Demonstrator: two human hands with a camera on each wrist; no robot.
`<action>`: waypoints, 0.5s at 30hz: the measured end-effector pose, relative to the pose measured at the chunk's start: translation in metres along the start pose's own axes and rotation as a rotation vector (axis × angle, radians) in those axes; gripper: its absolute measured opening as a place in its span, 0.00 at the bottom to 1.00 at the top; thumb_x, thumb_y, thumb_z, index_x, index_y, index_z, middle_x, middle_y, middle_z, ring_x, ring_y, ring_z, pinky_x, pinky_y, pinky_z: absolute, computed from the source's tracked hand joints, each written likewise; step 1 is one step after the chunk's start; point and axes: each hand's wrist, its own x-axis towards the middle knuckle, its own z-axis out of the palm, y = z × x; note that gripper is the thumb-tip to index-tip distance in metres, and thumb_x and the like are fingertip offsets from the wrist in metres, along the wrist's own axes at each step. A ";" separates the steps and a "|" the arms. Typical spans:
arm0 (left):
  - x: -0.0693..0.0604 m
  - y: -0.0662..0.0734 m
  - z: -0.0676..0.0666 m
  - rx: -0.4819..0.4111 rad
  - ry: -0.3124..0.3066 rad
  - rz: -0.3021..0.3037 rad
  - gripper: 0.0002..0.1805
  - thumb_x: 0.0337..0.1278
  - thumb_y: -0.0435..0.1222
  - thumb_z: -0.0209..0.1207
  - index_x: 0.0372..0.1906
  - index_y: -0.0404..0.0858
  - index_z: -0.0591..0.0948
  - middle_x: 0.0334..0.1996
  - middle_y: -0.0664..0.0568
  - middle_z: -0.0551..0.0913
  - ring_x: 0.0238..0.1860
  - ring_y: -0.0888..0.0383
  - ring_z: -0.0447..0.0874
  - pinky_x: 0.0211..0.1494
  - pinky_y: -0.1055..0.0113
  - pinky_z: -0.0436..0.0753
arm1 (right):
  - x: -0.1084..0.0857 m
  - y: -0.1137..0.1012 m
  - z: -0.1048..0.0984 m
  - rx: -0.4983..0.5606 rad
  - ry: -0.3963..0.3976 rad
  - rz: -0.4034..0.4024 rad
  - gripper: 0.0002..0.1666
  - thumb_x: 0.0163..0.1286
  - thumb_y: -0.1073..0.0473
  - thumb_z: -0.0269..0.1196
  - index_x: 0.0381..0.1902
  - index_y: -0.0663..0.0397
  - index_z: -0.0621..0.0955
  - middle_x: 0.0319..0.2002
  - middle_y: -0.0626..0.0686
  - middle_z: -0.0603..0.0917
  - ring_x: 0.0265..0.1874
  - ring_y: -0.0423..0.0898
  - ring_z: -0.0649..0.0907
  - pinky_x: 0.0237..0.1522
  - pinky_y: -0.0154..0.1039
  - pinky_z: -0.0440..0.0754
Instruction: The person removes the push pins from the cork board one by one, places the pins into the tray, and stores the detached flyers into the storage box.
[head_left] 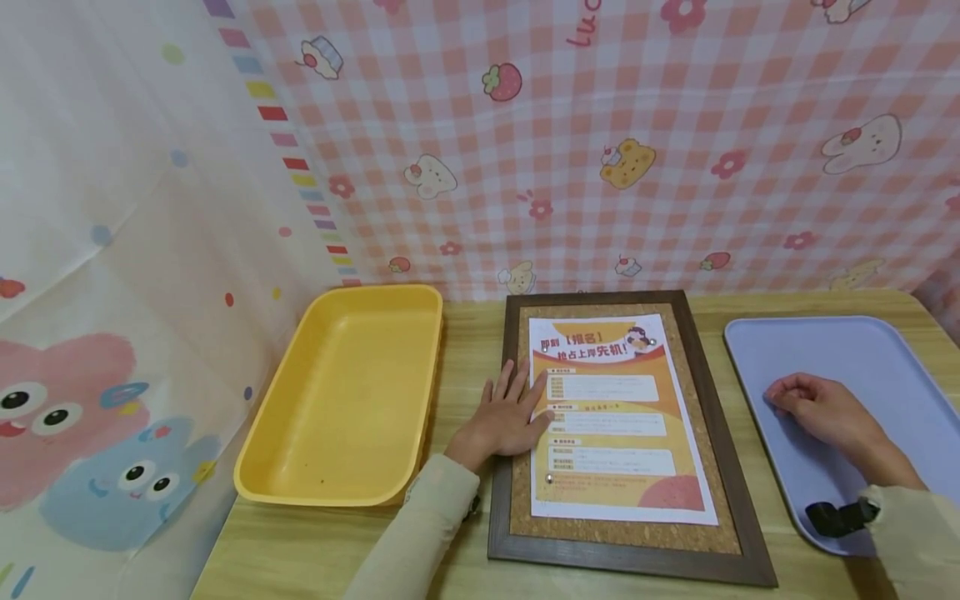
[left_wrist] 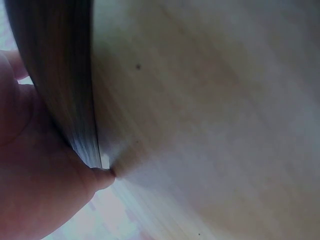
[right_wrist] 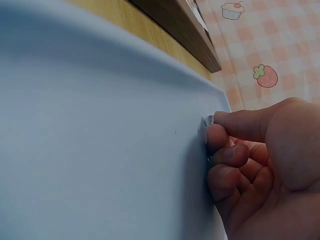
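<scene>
My left hand lies with fingers spread over the left side of a dark-framed cork board. Its fingertips reach the left edge of a printed poster on the cork. In the left wrist view, that hand rests across the brown frame. Silver thumbtacks show at the poster's lower left and two upper corners. Over the lilac tray, my right hand pinches a small silver thumbtack between thumb and index finger, the other fingers curled. Most of that tack is hidden by the fingertips.
A yellow tray stands left of the board on the wooden table. Behind the table hangs a pink checked cloth, with a white patterned cloth at the left. A black wrist device sits over the lilac tray's near edge.
</scene>
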 end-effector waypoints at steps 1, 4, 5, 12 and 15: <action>0.000 0.000 0.000 0.000 -0.001 0.000 0.36 0.77 0.57 0.31 0.80 0.54 0.37 0.80 0.53 0.26 0.78 0.51 0.18 0.79 0.45 0.34 | 0.000 0.000 0.000 -0.004 0.001 0.001 0.17 0.77 0.58 0.51 0.45 0.70 0.78 0.28 0.46 0.80 0.24 0.35 0.71 0.25 0.34 0.69; 0.000 -0.001 0.000 0.000 -0.003 0.002 0.36 0.77 0.57 0.31 0.80 0.54 0.37 0.79 0.53 0.26 0.78 0.51 0.17 0.78 0.44 0.34 | 0.000 0.000 0.000 -0.014 0.005 0.005 0.19 0.78 0.55 0.52 0.45 0.69 0.78 0.29 0.46 0.81 0.25 0.35 0.71 0.25 0.34 0.68; 0.000 -0.001 0.000 0.000 -0.003 0.002 0.36 0.77 0.57 0.31 0.80 0.54 0.37 0.80 0.53 0.26 0.78 0.51 0.17 0.78 0.44 0.34 | -0.001 0.000 0.000 -0.014 0.004 0.008 0.20 0.78 0.54 0.52 0.45 0.69 0.78 0.29 0.47 0.81 0.25 0.35 0.71 0.26 0.34 0.68; 0.001 0.000 0.001 -0.012 -0.001 0.008 0.36 0.77 0.57 0.31 0.81 0.53 0.37 0.80 0.52 0.27 0.78 0.51 0.18 0.78 0.44 0.35 | -0.004 -0.003 -0.003 -0.051 0.026 0.002 0.21 0.77 0.51 0.55 0.46 0.68 0.77 0.31 0.50 0.83 0.27 0.34 0.74 0.28 0.31 0.69; 0.001 0.000 0.001 -0.007 -0.003 0.002 0.36 0.77 0.57 0.31 0.81 0.53 0.37 0.80 0.53 0.26 0.78 0.51 0.18 0.78 0.45 0.34 | -0.006 -0.011 -0.002 -0.054 0.040 -0.031 0.18 0.76 0.54 0.57 0.47 0.67 0.77 0.31 0.52 0.84 0.26 0.34 0.73 0.27 0.32 0.69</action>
